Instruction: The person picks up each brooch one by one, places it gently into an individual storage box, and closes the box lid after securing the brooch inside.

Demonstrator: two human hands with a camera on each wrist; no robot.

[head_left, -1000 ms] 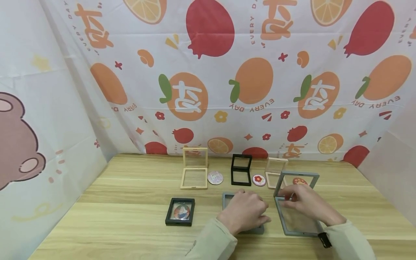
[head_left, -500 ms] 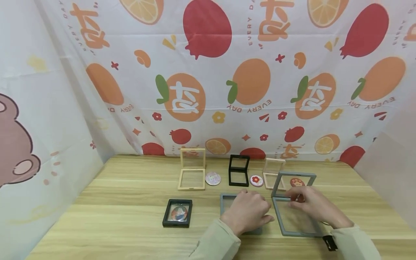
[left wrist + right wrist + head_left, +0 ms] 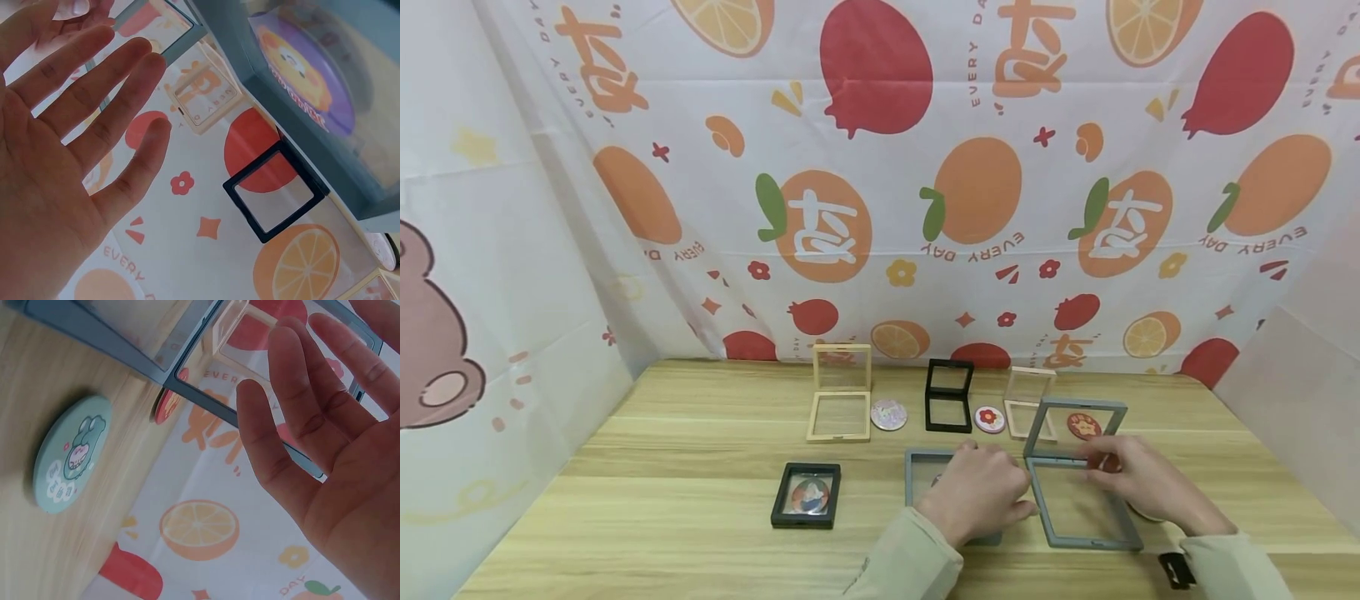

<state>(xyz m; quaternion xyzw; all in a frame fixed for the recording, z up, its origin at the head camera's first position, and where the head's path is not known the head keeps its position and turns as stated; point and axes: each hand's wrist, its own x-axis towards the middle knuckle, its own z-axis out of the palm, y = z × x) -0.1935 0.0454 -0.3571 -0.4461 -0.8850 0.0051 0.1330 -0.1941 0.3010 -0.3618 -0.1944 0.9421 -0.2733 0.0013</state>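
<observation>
My left hand [image 3: 976, 493] is over a closed grey display frame [image 3: 910, 479], covering most of it in the head view. The left wrist view shows its fingers spread and nearly straight, holding nothing, with a purple round badge [image 3: 340, 103] behind the frame's clear film. On the right, my right hand [image 3: 1150, 487] hovers above a grey display frame [image 3: 1086, 543] that stands open, its lid upright. Those fingers are loosely bent and have nothing between them in the right wrist view. A green round badge [image 3: 72, 456] lies beside this frame, mostly hidden by the forearm in the head view.
Open cream [image 3: 811, 417], black [image 3: 948, 428] and pale pink frames [image 3: 1030, 406] stand along the back. Between them lie a lilac badge [image 3: 889, 415] and a flower badge [image 3: 989, 420]. A red badge [image 3: 1084, 427] is behind the open grey lid. A closed black frame [image 3: 802, 522] sits left.
My right hand has drawn back to the right from the open grey frame's hinge, exposing more of the red badge. The left hand stays over the closed frame. The head view has shifted slightly.
</observation>
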